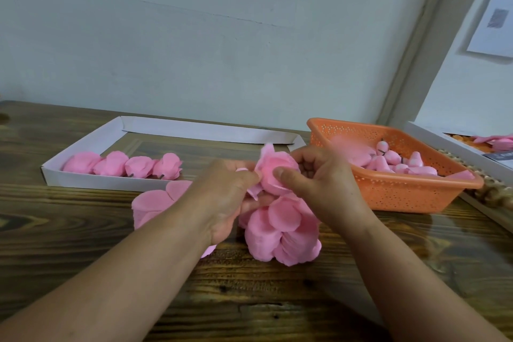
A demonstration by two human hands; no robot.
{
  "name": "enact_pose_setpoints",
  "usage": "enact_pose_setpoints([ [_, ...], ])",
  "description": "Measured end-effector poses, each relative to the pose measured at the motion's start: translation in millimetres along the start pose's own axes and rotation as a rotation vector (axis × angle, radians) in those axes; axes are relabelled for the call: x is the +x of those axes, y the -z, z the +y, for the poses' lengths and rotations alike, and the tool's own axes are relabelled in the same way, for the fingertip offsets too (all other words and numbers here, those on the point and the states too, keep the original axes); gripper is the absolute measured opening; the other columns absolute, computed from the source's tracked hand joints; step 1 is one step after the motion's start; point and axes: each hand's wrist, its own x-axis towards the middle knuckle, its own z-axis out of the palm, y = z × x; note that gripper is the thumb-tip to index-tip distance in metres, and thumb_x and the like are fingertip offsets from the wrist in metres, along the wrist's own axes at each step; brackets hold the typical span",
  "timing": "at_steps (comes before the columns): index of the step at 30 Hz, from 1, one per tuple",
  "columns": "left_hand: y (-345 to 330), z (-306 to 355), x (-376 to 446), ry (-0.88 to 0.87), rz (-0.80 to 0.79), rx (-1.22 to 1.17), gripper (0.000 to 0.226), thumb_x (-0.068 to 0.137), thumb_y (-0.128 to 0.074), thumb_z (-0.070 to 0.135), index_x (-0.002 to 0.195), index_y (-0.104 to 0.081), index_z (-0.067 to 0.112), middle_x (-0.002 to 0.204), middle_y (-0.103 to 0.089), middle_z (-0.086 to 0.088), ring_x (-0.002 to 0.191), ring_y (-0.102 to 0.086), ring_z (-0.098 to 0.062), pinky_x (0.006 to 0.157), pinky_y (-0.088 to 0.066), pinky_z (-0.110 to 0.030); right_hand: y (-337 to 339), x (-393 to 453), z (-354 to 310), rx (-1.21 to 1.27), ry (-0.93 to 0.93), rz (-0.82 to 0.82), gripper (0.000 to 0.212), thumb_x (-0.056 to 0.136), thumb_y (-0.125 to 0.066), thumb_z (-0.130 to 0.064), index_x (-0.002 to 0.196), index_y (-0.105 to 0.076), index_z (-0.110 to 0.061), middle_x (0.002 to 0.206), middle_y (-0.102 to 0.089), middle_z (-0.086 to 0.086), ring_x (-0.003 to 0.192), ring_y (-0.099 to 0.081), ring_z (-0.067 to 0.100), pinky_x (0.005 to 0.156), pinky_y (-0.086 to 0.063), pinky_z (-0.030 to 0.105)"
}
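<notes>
A pink fabric flower is held above the wooden table at the centre of the view. My left hand grips its left side and lower petals, fingers curled. My right hand pinches the right side, thumb pressed on the front petals. Below the hands lies a stack of loose pink petals. A second petal stack sits to the left, partly behind my left forearm.
A shallow white cardboard tray at the back left holds a row of several finished pink flowers. An orange perforated basket at the right holds pink buds. Another white box stands at the far right, by the wall.
</notes>
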Motion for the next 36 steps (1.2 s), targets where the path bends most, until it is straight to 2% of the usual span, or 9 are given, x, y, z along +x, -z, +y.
enact_pose_setpoints([
  [6, 0.8, 2.1, -0.7, 0.025, 0.102, -0.03, 0.019, 0.096, -0.052, 0.013, 0.107, -0.062, 0.0, 0.1, -0.07, -0.021, 0.075, -0.072, -0.026, 0.056, -0.059, -0.026, 4.0, 0.4, -0.4, -0.04, 0.029, -0.089, 0.026, 0.083, -0.067, -0.006, 0.078, -0.065, -0.031, 0.062, -0.06, -0.017, 0.053, -0.049, -0.001, 0.05, -0.041, 0.012],
  [10, 0.0, 1.9, -0.8, 0.013, 0.092, 0.04, 0.021, 0.097, -0.052, 0.016, 0.107, -0.063, 0.001, 0.1, -0.07, -0.018, 0.084, -0.071, -0.028, 0.064, -0.06, -0.03, 8.7, 1.1, -0.7, -0.118, 0.074, -0.188, 0.028, 0.084, -0.065, -0.005, 0.083, -0.063, -0.033, 0.062, -0.057, -0.025, 0.056, -0.049, -0.005, 0.054, -0.037, 0.007],
  [18, -2.3, 0.8, -4.7, -0.021, 0.053, 0.111, 0.02, 0.096, -0.052, 0.015, 0.1, -0.067, 0.001, 0.101, -0.07, -0.018, 0.085, -0.07, -0.026, 0.071, -0.061, -0.035, 11.5, -0.1, -0.2, -0.334, 0.187, -0.222, 0.013, 0.083, -0.066, -0.012, 0.094, -0.07, -0.019, 0.079, -0.062, -0.008, 0.075, -0.055, 0.001, 0.063, -0.043, 0.015],
  [23, -2.8, 1.0, -6.0, -0.049, 0.007, 0.154, 0.023, 0.097, -0.052, 0.019, 0.096, -0.071, 0.006, 0.101, -0.073, -0.014, 0.091, -0.07, -0.026, 0.084, -0.057, -0.037, 12.9, 2.3, 2.8, -0.208, 0.067, -0.148, 0.018, 0.08, -0.069, -0.01, 0.084, -0.064, -0.027, 0.066, -0.059, -0.013, 0.058, -0.05, 0.0, 0.056, -0.041, 0.015],
  [26, -1.8, 1.5, -5.6, -0.046, -0.013, 0.187, 0.025, 0.097, -0.051, 0.021, 0.098, -0.071, 0.006, 0.102, -0.073, -0.014, 0.101, -0.067, -0.033, 0.097, -0.05, -0.045, 13.2, 4.3, 5.4, -0.098, 0.0, -0.154, 0.026, 0.079, -0.07, -0.006, 0.094, -0.059, -0.025, 0.062, -0.056, -0.005, 0.056, -0.048, 0.011, 0.062, -0.046, 0.018],
  [28, -1.1, 1.4, -6.3, -0.049, -0.037, 0.222, 0.027, 0.097, -0.05, 0.021, 0.099, -0.07, 0.004, 0.101, -0.072, -0.016, 0.101, -0.067, -0.034, 0.096, -0.05, -0.043, 15.1, 4.2, 6.9, -0.061, -0.03, -0.203, 0.038, 0.079, -0.07, -0.004, 0.106, -0.058, -0.027, 0.057, -0.05, -0.012, 0.056, -0.046, 0.004, 0.067, -0.042, 0.008],
  [31, -0.9, 1.8, -7.6, -0.046, -0.071, 0.248, 0.028, 0.097, -0.05, 0.022, 0.1, -0.07, 0.002, 0.102, -0.072, -0.018, 0.096, -0.068, -0.031, 0.085, -0.054, -0.035, 15.6, 3.2, 4.7, -0.001, -0.041, -0.234, 0.021, 0.08, -0.07, -0.003, 0.089, -0.067, -0.022, 0.065, -0.063, -0.004, 0.06, -0.054, 0.005, 0.057, -0.046, 0.018],
  [33, -0.2, 3.4, -4.9, -0.008, -0.091, 0.155, 0.032, 0.097, -0.05, 0.026, 0.108, -0.068, 0.002, 0.107, -0.07, -0.019, 0.099, -0.067, -0.031, 0.083, -0.055, -0.035, 15.1, 3.9, 5.2, 0.045, -0.057, -0.168, 0.022, 0.08, -0.07, -0.001, 0.076, -0.065, -0.022, 0.058, -0.06, -0.01, 0.051, -0.051, 0.0, 0.048, -0.042, 0.016],
  [36, 2.8, 7.9, 0.1, 0.11, -0.157, -0.25, 0.045, 0.097, -0.046, 0.031, 0.125, -0.054, -0.003, 0.119, -0.063, -0.026, 0.111, -0.062, -0.035, 0.084, -0.055, -0.046, 14.0, 6.3, 8.8, 0.112, -0.113, -0.06, 0.02, 0.079, -0.069, 0.002, 0.07, -0.062, -0.015, 0.05, -0.054, -0.008, 0.042, -0.045, 0.003, 0.042, -0.039, 0.018],
])
